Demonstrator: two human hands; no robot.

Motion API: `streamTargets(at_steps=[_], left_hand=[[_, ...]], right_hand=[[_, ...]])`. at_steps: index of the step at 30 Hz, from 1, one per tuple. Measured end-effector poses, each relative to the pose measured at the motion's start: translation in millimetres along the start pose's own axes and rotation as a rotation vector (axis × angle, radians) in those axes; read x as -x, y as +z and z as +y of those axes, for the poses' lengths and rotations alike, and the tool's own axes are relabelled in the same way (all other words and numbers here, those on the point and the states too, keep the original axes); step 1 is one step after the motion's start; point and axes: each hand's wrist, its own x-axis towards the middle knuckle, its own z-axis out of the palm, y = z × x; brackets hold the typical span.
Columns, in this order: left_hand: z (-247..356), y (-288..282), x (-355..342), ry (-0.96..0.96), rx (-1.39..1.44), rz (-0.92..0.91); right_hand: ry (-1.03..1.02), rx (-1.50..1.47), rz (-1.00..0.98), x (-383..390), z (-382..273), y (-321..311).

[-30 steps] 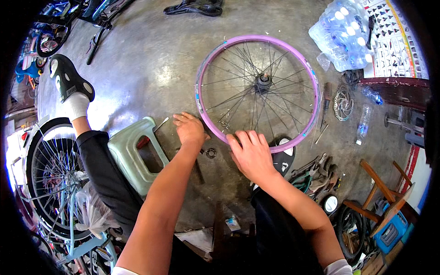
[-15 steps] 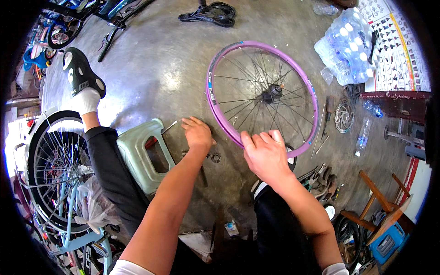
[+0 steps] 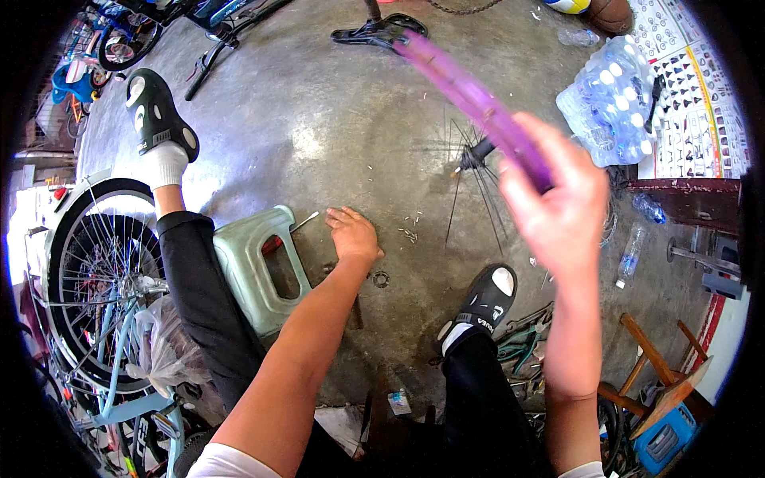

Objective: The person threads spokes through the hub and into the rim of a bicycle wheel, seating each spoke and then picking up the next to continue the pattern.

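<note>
Head view shows the right hand [image 3: 558, 207] raised well off the concrete floor [image 3: 319, 119], fingers clamped on the purple wheel rim [image 3: 478, 99], which tilts up edge-on and blurred with its hub [image 3: 476, 154] and spokes hanging beneath. Left hand [image 3: 353, 235] rests low on the floor beside the green plastic stool [image 3: 259, 267], fingers loosely curled on nothing I can make out, near small scattered metal bits [image 3: 409, 233]. Good practice, I'd judge: a firm hold on the rim, spokes clear of the black shoe [image 3: 482, 303].
</note>
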Motion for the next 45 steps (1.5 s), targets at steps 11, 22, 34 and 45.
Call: streamTargets(at_steps=[11, 22, 34, 45], left_hand=[[-1, -9, 5, 0.006, -0.027, -0.007], [1, -8, 5, -0.013, -0.041, -0.027], [0, -10, 3, -0.006, -0.036, -0.061], [-3, -11, 3, -0.014, 0.028, -0.065]], right_hand=[[0.906, -1.079, 0.252, -1, 79, -8], [1.298, -1.156, 0.482, 135, 231, 60], [1.125, -0.56, 0.386, 174, 255, 85], [1.274, -0.76, 0.462, 236, 234, 81]])
